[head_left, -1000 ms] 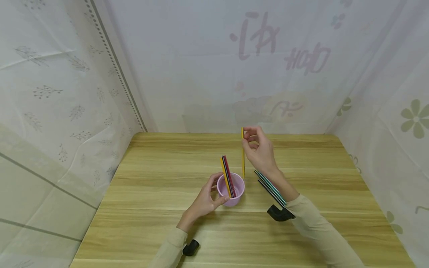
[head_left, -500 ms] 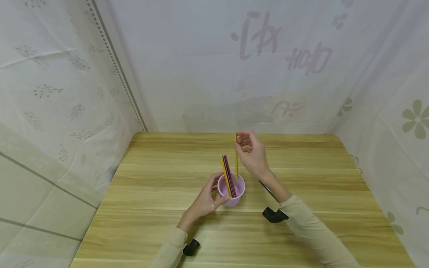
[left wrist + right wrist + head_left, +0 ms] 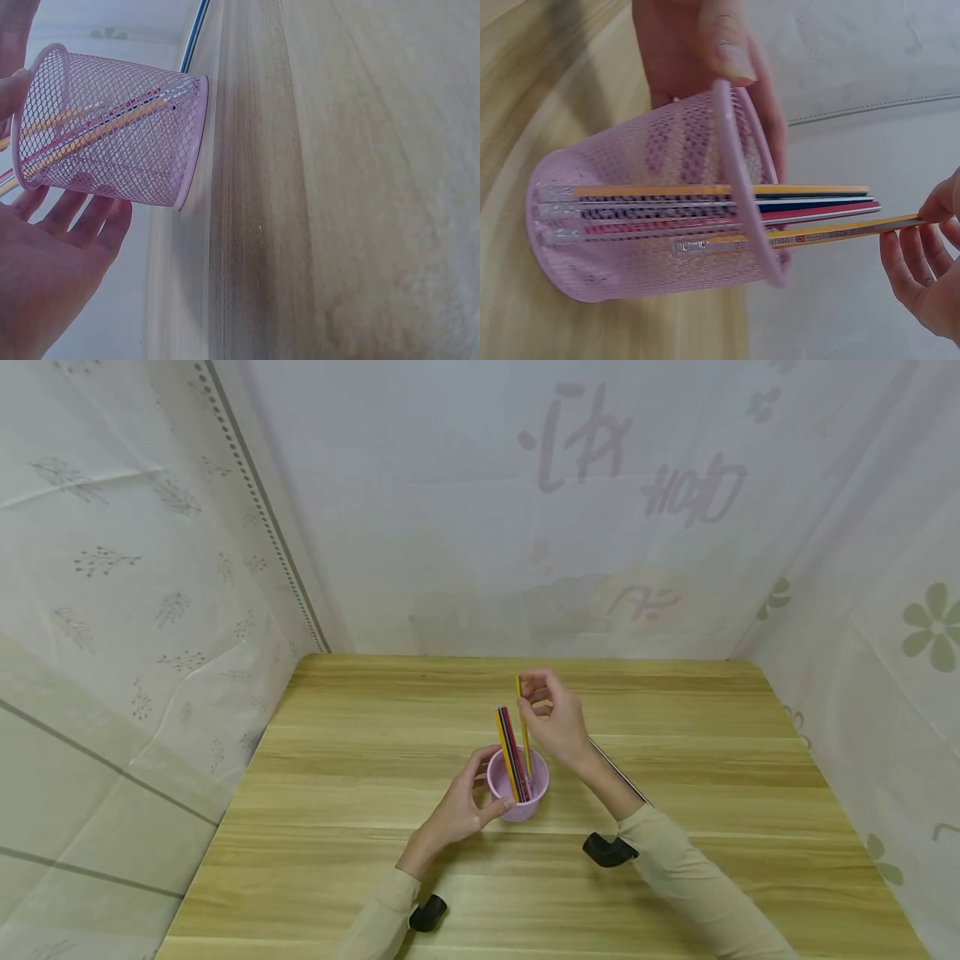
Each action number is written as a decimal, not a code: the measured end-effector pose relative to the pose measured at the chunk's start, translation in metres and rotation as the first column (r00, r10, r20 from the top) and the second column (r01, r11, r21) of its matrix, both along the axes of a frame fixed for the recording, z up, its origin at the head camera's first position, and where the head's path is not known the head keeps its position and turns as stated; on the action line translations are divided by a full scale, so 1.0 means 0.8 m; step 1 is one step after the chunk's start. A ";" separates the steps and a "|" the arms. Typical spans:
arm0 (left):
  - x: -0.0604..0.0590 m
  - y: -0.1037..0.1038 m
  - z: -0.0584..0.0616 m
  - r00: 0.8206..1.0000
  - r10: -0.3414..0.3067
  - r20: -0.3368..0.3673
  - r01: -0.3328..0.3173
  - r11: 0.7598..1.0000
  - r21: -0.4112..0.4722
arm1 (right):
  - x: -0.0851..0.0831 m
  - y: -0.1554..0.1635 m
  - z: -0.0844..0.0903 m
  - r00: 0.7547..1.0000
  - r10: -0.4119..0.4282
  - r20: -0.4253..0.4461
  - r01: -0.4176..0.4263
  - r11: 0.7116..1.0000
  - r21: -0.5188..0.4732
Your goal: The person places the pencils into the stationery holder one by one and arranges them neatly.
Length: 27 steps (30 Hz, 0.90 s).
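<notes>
Right hand (image 3: 557, 724) pinches yellow pencil (image 3: 522, 727) into pink mesh cup (image 3: 517, 793); left hand (image 3: 459, 808) grips it; behind, seemingly more pencils (image 3: 618, 771).

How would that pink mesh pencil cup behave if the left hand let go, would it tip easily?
The pink mesh cup looks light: thin open wire mesh. It is probably apt to tip, since the pencils stand tall above its rim and lean to one side. The left hand gripping its side likely steadies it while the right hand lowers the yellow pencil in. On its side it would probably roll.
</notes>
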<state>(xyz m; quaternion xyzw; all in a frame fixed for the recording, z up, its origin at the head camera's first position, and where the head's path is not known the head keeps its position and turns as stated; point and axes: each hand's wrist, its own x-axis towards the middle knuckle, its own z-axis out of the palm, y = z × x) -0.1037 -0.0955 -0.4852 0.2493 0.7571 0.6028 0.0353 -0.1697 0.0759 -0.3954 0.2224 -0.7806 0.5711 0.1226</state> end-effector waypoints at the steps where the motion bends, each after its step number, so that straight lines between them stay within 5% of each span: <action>1: 0.000 0.000 0.000 1.000 0.003 -0.003 -0.003 1.000 -0.001 | 0.000 0.000 -0.003 1.000 0.003 0.006 -0.003 1.000 0.004; 5: 0.000 0.001 0.000 1.000 0.006 -0.007 -0.006 1.000 -0.002 | 0.000 0.001 -0.014 1.000 0.014 0.028 -0.014 1.000 0.019; 12: 0.000 0.001 -0.002 1.000 0.001 -0.018 -0.001 1.000 -0.004 | -0.018 0.007 -0.065 0.999 0.009 0.035 -0.012 0.998 0.068; 22: -0.001 -0.001 -0.001 1.000 -0.005 0.024 0.005 1.000 -0.019 | -0.014 0.012 -0.079 0.999 -0.009 0.050 0.004 0.993 0.116; 27: -0.001 -0.001 -0.002 0.999 -0.002 0.036 0.003 1.000 -0.027 | -0.003 0.014 -0.060 0.998 -0.017 0.057 0.011 0.993 0.113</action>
